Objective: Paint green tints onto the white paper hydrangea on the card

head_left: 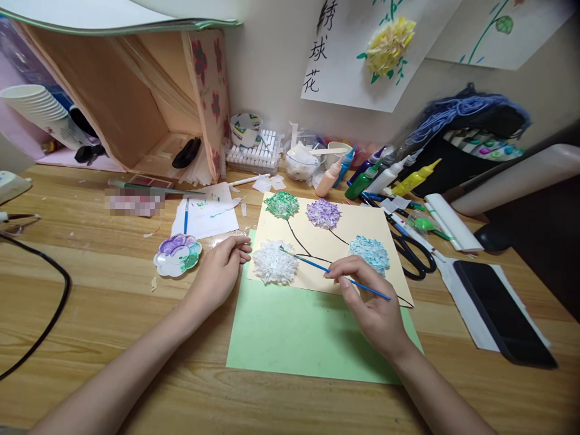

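Note:
My right hand (pixel 369 296) grips a thin blue paintbrush (pixel 312 264), its tip touching the upper part of a white paper flower (pixel 275 263). The flower is at the left of a cream sheet (pixel 326 246), which lies over a green sheet (pixel 317 338). Green (pixel 281 205), purple (pixel 323 214) and light-blue (pixel 369 254) flowers are also on the cream sheet, with drawn black stems. My left hand (pixel 222 269) rests at the cream sheet's left edge, fingers bent together, holding nothing visible. Beside it sits a flower-shaped palette (pixel 177 255) with purple and green paint.
Scissors (pixel 414 257) and a phone (pixel 501 314) lie at the right. Paint bottles (pixel 362 181) and a bowl (pixel 302 163) stand behind the sheets. A paint-marked paper with a second brush (pixel 185 216) is behind the palette. A black cable (pixel 63 302) curves at the left.

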Motion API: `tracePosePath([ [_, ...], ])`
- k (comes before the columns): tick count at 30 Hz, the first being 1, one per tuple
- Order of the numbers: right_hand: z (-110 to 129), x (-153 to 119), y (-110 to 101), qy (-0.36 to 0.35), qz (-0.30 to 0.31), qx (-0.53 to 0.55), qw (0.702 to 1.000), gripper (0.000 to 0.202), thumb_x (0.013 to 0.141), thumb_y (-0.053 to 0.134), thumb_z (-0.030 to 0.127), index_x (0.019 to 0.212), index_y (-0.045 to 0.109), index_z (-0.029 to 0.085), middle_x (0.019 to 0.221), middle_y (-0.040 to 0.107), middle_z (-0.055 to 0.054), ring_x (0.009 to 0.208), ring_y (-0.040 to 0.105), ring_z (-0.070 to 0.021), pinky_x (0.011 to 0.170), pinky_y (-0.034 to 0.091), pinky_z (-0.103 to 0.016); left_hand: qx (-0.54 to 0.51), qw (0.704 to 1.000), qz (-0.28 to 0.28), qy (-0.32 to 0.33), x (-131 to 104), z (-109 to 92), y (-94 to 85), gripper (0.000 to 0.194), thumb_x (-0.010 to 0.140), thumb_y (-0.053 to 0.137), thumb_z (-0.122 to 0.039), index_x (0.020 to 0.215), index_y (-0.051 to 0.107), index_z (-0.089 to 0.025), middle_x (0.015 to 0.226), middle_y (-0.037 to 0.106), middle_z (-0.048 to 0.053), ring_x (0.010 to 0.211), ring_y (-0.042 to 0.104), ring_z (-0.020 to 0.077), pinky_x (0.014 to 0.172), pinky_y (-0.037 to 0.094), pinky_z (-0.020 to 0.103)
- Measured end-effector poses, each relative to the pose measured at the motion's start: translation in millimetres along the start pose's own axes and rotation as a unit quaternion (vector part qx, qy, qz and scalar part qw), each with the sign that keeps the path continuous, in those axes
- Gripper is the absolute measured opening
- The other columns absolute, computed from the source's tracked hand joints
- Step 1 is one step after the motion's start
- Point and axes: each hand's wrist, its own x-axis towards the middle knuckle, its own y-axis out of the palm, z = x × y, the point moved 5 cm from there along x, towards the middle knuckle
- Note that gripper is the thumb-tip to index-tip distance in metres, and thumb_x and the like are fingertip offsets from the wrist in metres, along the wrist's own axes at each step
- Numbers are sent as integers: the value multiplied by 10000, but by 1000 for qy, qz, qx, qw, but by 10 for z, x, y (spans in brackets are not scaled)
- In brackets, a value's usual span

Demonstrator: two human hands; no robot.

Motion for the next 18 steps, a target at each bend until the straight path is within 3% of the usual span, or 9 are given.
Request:
tracePosePath([
  [8,-8,-14,-41,8,-18,13,1000,143,909,475,240,846,601,220,811,604,-34,808,573,-183,723,450,-327,-11,1000,3,-2,6,16,46,357,858,375,-222,1125,593,-130,1004,662,82,864,629,165,837,494,316],
  [11,-20,-27,-40,17,-17,24,999,150,916,474,245,855,609,226,827,613,-29,793,569,-169,712,450,-313,-15,1000,-1,4,12,-57,-88,356,866,403,-306,1118,600,-149,1001,663,74,830,632,175,801,496,321],
  [14,-26,-36,-55,23,-37,50,998,159,923,471,255,866,618,232,834,616,-27,780,570,-162,694,463,-300,105,990,-98,4,13,-160,-588,338,845,463,-381,1049,643,-182,1005,674,60,828,615,196,783,450,317],
  [16,-32,-43,-71,28,-56,67,996,157,921,478,263,860,621,236,822,613,-23,778,573,-159,685,472,-289,220,962,-161,-36,3,-145,-1018,360,831,479,-446,960,669,-169,931,685,78,855,596,239,741,404,322],
  [18,-37,-53,-72,34,-60,72,995,152,919,485,264,859,623,241,810,610,-18,790,577,-157,687,475,-277,313,930,-174,-86,-2,-42,-1377,384,792,518,-490,877,693,-159,858,672,104,833,567,282,683,351,327],
])
